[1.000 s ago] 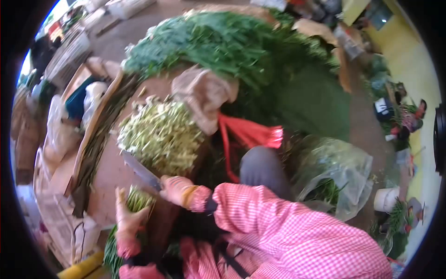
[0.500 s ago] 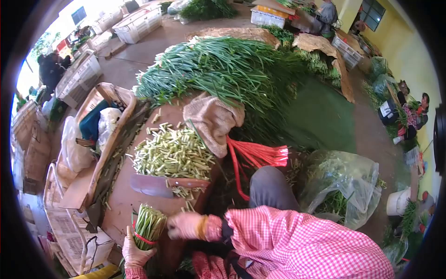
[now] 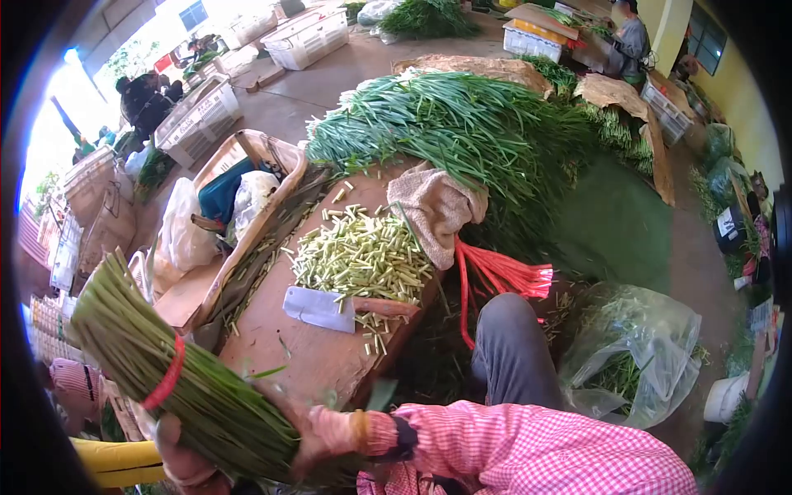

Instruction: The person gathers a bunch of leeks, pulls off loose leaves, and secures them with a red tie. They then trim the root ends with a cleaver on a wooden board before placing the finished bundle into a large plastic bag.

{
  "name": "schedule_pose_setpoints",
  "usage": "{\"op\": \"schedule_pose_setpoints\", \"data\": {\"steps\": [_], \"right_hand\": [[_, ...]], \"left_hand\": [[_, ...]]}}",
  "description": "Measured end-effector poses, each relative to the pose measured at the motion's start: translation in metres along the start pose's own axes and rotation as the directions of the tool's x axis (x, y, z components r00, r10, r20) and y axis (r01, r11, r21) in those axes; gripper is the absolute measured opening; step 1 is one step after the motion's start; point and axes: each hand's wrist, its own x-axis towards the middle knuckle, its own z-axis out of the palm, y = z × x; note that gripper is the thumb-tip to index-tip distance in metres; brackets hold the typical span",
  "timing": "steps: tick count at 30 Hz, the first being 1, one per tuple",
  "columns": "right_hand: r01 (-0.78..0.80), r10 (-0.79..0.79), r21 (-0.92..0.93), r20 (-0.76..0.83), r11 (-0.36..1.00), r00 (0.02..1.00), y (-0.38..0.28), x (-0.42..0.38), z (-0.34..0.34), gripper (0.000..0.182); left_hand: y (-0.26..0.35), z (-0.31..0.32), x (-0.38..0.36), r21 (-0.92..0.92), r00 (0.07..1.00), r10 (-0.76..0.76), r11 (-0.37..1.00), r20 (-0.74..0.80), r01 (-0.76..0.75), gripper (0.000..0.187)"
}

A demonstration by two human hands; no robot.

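1. Gently support the banded bundle of green stems [image 3: 216,398], at near end of wooden board [image 3: 266,351], with left hand [image 3: 180,455] wrapped partly around underside.
2. Steady lower end with right hand [image 3: 323,434], against stems; too blurred to tell how closed.
3. Avoid twisting red band [image 3: 170,375].

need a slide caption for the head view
Left hand and right hand on a red-banded bundle of green stalks, a cleaver beside chopped pieces

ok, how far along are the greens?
Done, by the look of it: stem pieces cut and piled, knife set down beside them. In hand: one red-banded bundle, left hand and right hand on it. Probably left: the big loose heap, with spare red ties nearby.
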Motion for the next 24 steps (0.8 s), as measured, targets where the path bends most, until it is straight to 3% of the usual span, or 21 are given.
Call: {"op": "schedule_pose_setpoints", "data": {"steps": [1, 3, 4, 6, 8, 9, 12, 13, 16, 18, 20, 22, 24], "right_hand": [[-0.034, 0.033, -0.051, -0.031, 0.998, 0.999, -0.005, -0.012, -0.009, 0.126], [-0.242, 0.241, -0.083, -0.025, 0.967, 0.970, -0.057, -0.044, -0.039, 0.127], [-0.216, 0.209, -0.200, -0.052, 0.956, 0.976, -0.034, -0.050, -0.053, 0.125], [-0.064, 0.065, -0.040, 0.005, 0.997, 0.998, -0.015, -0.062, -0.067, 0.120], [-0.050, 0.049, -0.044, -0.011, 0.998, 0.999, -0.042, -0.069, -0.067, 0.097], [-0.046, 0.044, -0.049, -0.036, 0.998, 0.998, -0.045, -0.074, -0.071, 0.088], [-0.038, 0.029, -0.068, -0.135, 0.997, 0.990, -0.032, -0.089, -0.088, 0.069], [-0.127, 0.159, 0.189, -0.162, 0.974, 0.974, -0.043, -0.102, -0.097, 0.071], [-0.239, 0.211, -0.049, -0.324, 0.970, 0.922, -0.094, -0.118, -0.132, 0.070], [-0.323, 0.144, -0.334, -0.463, 0.885, 0.874, -0.130, -0.121, -0.153, 0.067], [-0.234, -0.103, -0.579, -0.488, 0.781, 0.867, -0.142, -0.112, -0.190, 0.067], [-0.095, -0.324, -0.673, -0.470, 0.734, 0.821, -0.182, -0.088, -0.217, 0.068], [-0.124, -0.315, -0.692, -0.471, 0.711, 0.824, -0.220, -0.056, -0.246, 0.067]], "left_hand": [[-0.005, 0.015, 0.007, -0.127, 0.999, -0.015, 0.992, 0.032, 0.019, 0.067], [-0.018, 0.026, 0.017, -0.220, 0.993, -0.045, 0.975, -0.106, 0.020, 0.064], [-0.025, 0.030, 0.023, -0.265, 0.982, -0.060, 0.964, -0.181, 0.010, 0.063], [-0.034, 0.037, 0.041, -0.261, 0.981, -0.063, 0.965, -0.183, 0.014, 0.058], [-0.047, 0.048, 0.059, -0.368, 0.982, -0.131, 0.927, -0.135, 0.073, 0.055], [-0.053, 0.052, 0.068, -0.356, 0.972, -0.148, 0.931, -0.182, 0.076, 0.055], [-0.065, 0.064, 0.094, -0.353, 0.968, -0.245, 0.911, -0.050, 0.212, 0.051], [-0.072, 0.064, 0.104, -0.373, 0.966, -0.254, 0.902, -0.050, 0.218, 0.052], [-0.086, 0.081, 0.127, -0.404, 0.961, -0.274, 0.883, -0.036, 0.237, 0.050], [-0.082, 0.111, 0.152, -0.394, 0.974, -0.227, 0.894, 0.017, 0.215, 0.047], [-0.075, 0.130, 0.184, -0.429, 0.974, -0.197, 0.874, 0.116, 0.228, 0.044], [-0.078, 0.146, 0.213, -0.392, 0.992, -0.028, 0.917, 0.123, 0.075, 0.044], [-0.093, 0.150, 0.222, -0.200, 0.999, 0.030, 0.979, 0.041, -0.021, 0.047]]}}
